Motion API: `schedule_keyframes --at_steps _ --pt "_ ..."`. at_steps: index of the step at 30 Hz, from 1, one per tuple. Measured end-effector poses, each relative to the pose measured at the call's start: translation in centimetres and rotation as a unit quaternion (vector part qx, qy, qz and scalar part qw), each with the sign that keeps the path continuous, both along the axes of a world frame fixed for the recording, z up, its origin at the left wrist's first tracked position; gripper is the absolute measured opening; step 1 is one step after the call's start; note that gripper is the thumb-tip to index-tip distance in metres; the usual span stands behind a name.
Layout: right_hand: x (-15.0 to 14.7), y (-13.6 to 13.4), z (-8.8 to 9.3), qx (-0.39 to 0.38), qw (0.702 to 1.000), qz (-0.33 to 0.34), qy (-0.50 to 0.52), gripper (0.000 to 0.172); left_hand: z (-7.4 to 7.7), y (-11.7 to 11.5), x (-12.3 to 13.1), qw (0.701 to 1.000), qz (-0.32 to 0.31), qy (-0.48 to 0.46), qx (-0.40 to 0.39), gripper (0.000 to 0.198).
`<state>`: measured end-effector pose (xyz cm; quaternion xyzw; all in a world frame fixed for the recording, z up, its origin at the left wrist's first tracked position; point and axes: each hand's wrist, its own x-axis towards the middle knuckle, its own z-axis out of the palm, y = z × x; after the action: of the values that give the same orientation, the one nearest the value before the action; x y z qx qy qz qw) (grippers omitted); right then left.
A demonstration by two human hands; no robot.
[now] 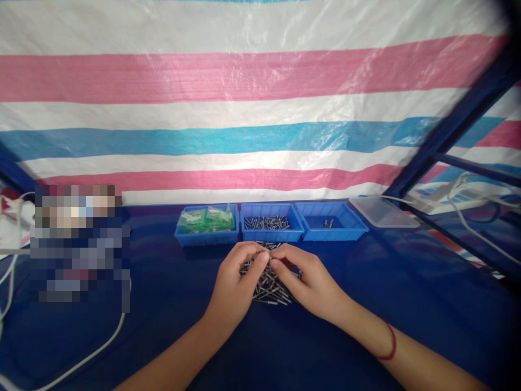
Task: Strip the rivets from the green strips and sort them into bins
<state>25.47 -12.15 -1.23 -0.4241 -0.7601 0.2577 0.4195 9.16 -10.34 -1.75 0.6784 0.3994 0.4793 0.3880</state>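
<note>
My left hand (240, 271) and my right hand (311, 277) meet over a loose pile of thin metal blind rivets (271, 288) on the dark blue table. Thumb and index finger of each hand are pinched together, and the fingertips almost touch. Whatever small thing sits between them is mostly covered by the fingers. Just beyond my hands, a blue bin (272, 234) holds many similar rivets. To its right, another blue bin (334, 234) has only a few small metal pieces inside. The left bin (207, 239) contains green plastic packets (207, 219).
A clear plastic lid (385, 212) lies right of the bins. White cables (109, 339) run along the left side, near a pixelated area. Blue metal posts (451, 125) frame the right, and a striped plastic sheet (244, 76) hangs behind the table (163, 304).
</note>
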Motion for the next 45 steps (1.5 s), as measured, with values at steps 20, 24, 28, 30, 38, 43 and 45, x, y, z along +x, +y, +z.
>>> schedule_keyframes --at_steps 20,24,28,30,38,43,45 --pt "0.3 0.2 -0.2 0.005 0.999 -0.019 0.026 0.006 0.0 0.1 -0.3 0.998 -0.003 0.022 0.061 0.013" --pt "0.5 0.3 0.0 0.027 0.998 -0.044 0.046 0.003 0.1 0.2 -0.3 0.998 0.008 0.027 0.053 0.012" --pt "0.6 0.2 0.4 0.065 0.996 -0.045 0.043 0.004 0.1 0.2 -0.2 0.998 0.002 0.045 0.047 0.011" --pt "0.7 0.2 0.6 0.087 0.995 -0.04 0.023 0.005 0.1 0.3 -0.2 0.996 -0.008 0.078 0.048 0.012" --pt "6.2 3.4 1.4 0.181 0.943 -0.276 -0.053 0.015 1.2 1.2 -1.9 0.937 -0.061 0.309 0.155 0.021" --pt "9.8 5.5 0.2 0.188 0.885 -0.372 -0.209 0.024 2.4 1.3 -2.6 0.88 -0.169 0.409 0.174 0.02" --pt "9.5 5.5 0.0 0.191 0.886 -0.36 -0.222 0.029 2.5 1.2 -2.7 0.866 -0.199 0.425 0.175 0.025"
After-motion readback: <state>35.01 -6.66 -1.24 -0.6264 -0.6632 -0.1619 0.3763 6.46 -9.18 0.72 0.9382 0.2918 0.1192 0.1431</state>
